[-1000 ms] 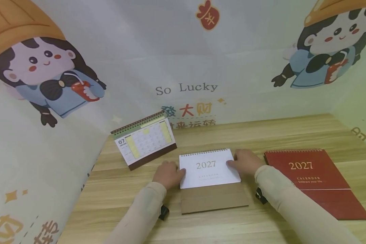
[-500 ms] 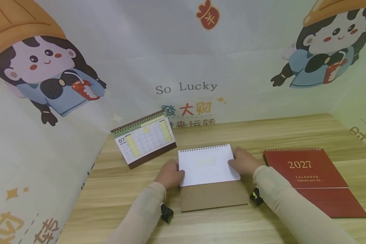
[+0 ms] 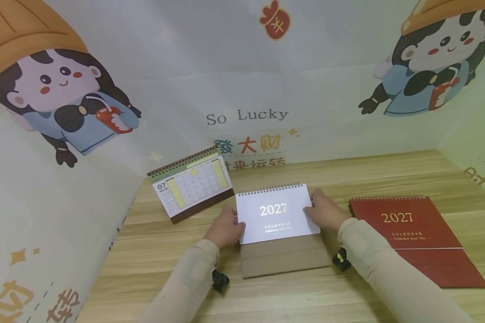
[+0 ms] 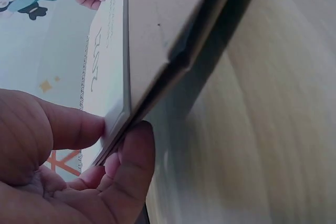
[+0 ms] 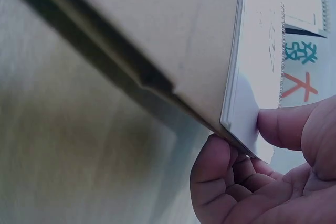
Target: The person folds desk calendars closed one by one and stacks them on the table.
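Observation:
A white 2027 desk calendar (image 3: 273,213) with a spiral top edge and a brown cardboard base (image 3: 283,258) is in the middle of the wooden table. My left hand (image 3: 225,229) pinches its left side, thumb on the white page and curled fingers behind, as the left wrist view shows. On the opposite side my right hand (image 3: 327,211) holds the calendar the same way, with the thumb (image 5: 286,125) on the front. The white page leans back, and a dark gap runs under the cardboard in both wrist views.
A spiral calendar (image 3: 194,181) showing page 07 stands tilted at the back left. At the right is a red 2027 calendar (image 3: 408,224), partly behind the right sleeve (image 3: 388,264). A printed backdrop (image 3: 327,89) rises behind the wooden table (image 3: 178,287).
The white calendar's spiral edge has risen and moved slightly away from me, with both hands still on its sides. Its base edge has shifted slightly back. The other calendars stay put.

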`<state>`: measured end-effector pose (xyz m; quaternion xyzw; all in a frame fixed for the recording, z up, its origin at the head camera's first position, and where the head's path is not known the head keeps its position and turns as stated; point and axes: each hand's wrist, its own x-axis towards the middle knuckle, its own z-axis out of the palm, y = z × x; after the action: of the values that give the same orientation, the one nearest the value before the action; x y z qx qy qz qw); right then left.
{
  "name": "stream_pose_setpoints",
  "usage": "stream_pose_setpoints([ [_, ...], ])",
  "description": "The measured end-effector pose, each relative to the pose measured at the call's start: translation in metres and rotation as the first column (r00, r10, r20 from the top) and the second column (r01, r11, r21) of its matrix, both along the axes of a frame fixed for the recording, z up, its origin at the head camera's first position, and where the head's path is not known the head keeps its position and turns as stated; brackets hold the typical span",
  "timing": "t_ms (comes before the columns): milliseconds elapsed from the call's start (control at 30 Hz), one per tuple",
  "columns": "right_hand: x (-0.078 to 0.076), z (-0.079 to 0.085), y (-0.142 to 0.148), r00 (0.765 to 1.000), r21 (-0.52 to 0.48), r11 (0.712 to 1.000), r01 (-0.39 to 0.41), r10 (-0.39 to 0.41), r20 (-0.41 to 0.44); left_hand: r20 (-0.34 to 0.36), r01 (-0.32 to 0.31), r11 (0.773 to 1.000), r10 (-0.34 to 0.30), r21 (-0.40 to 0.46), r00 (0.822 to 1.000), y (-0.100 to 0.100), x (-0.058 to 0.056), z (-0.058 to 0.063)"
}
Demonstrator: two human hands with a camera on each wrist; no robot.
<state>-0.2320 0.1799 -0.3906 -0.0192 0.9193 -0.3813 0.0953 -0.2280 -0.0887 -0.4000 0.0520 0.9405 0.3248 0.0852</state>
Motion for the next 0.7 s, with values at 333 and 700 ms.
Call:
stream_pose_setpoints([
  [333,0.002,0.019,0.035,1.000,0.023,1.000,-0.004,0.004,-0.021,-0.046,0.011,0.996,-0.007,0.086,0.999,0.032,-0.001,0.015],
  [700,0.010,0.036,0.110,0.999,0.042,0.999,0.032,-0.034,0.039,-0.075,0.029,0.976,-0.013,0.216,0.997,0.110,0.002,0.011],
])
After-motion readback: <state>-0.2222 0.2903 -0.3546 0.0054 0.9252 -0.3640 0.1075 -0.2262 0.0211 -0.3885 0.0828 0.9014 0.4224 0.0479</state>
